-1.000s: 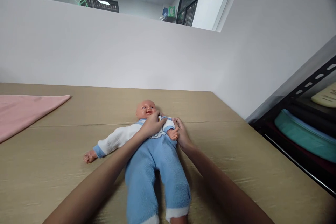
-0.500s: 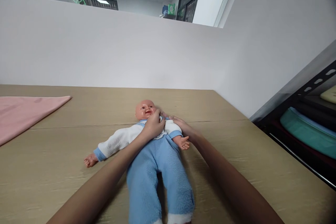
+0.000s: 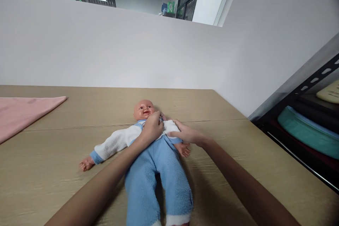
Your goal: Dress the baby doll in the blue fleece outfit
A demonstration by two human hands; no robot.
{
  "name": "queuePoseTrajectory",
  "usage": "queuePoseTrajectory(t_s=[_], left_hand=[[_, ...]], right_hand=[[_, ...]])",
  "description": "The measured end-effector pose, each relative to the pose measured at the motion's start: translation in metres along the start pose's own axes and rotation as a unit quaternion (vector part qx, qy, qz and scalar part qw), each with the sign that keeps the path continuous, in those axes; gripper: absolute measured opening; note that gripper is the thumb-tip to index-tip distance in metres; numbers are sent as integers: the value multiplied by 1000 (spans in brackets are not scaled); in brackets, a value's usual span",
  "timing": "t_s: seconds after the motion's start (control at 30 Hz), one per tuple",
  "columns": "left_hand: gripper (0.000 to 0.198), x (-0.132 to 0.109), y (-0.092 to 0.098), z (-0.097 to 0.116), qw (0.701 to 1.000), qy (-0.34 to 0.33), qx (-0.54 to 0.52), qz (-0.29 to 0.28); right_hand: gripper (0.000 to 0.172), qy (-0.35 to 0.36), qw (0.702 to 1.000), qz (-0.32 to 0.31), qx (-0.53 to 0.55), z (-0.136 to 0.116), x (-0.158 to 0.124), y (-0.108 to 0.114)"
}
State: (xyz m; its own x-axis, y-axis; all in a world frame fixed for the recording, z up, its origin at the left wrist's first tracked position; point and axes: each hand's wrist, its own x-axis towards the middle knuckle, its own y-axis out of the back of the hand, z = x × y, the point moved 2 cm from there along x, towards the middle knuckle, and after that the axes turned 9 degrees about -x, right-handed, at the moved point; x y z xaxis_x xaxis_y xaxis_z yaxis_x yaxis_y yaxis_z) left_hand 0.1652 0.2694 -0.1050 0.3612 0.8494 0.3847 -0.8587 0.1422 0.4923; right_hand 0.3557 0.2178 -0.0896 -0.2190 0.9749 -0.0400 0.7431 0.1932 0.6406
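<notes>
A baby doll (image 3: 144, 109) in a white top and blue trousers (image 3: 159, 169) lies face up, its head toward the wall. My left hand (image 3: 153, 126) is closed on the collar of the top, just below the doll's chin. Around the upper sleeve (image 3: 171, 127) at the right is my right hand (image 3: 185, 133), thumb and fingers on the white cloth. The doll's small hand (image 3: 183, 149) sticks out below it. Its other arm (image 3: 113, 144) stretches out to the left.
The doll lies on a wooden table (image 3: 225, 169). A pink cloth (image 3: 23, 114) is at the left edge. Behind stands a white wall (image 3: 119, 49). A black shelf (image 3: 296, 159) with folded teal cloth (image 3: 307, 134) is at the right.
My right hand has moved from beside the doll's shoulder onto the upper sleeve and gripped it. My left hand stays at the collar. The view has shifted slightly.
</notes>
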Motion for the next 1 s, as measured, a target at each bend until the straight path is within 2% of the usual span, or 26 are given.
queuePoseTrajectory(t_s=[0.07, 0.1, 0.2, 0.33, 0.47, 0.57, 0.73, 0.87, 1.0], left_hand=[[34, -2, -1, 1, 1000, -1, 3, 1], [35, -3, -1, 2, 1000, -3, 5, 1], [35, -5, -2, 5, 1000, -9, 12, -4], [33, -5, 0, 6, 1000, -10, 30, -3], [33, -5, 0, 4, 999, -7, 50, -6], [30, -6, 0, 7, 998, -5, 63, -7], [9, -16, 7, 20, 994, -24, 106, 5], [21, -31, 19, 32, 984, -50, 172, 12], [23, -52, 39, 35, 988, -77, 129, 39]], right_hand=[[74, -9, 998, -47, -44, 2, -16, 21], [71, -5, 991, -88, -103, 2, -22, 31], [54, 33, 963, -108, -245, -1, -26, 54], [51, 44, 948, -91, -301, 1, -19, 58], [34, 46, 951, -73, -297, 13, -20, 54], [34, 64, 957, -49, -278, 23, -25, 53], [37, 88, 967, 17, -237, 45, -29, 50], [40, 98, 966, 97, -218, 63, -26, 42], [34, 115, 951, 189, -215, 58, -36, 25]])
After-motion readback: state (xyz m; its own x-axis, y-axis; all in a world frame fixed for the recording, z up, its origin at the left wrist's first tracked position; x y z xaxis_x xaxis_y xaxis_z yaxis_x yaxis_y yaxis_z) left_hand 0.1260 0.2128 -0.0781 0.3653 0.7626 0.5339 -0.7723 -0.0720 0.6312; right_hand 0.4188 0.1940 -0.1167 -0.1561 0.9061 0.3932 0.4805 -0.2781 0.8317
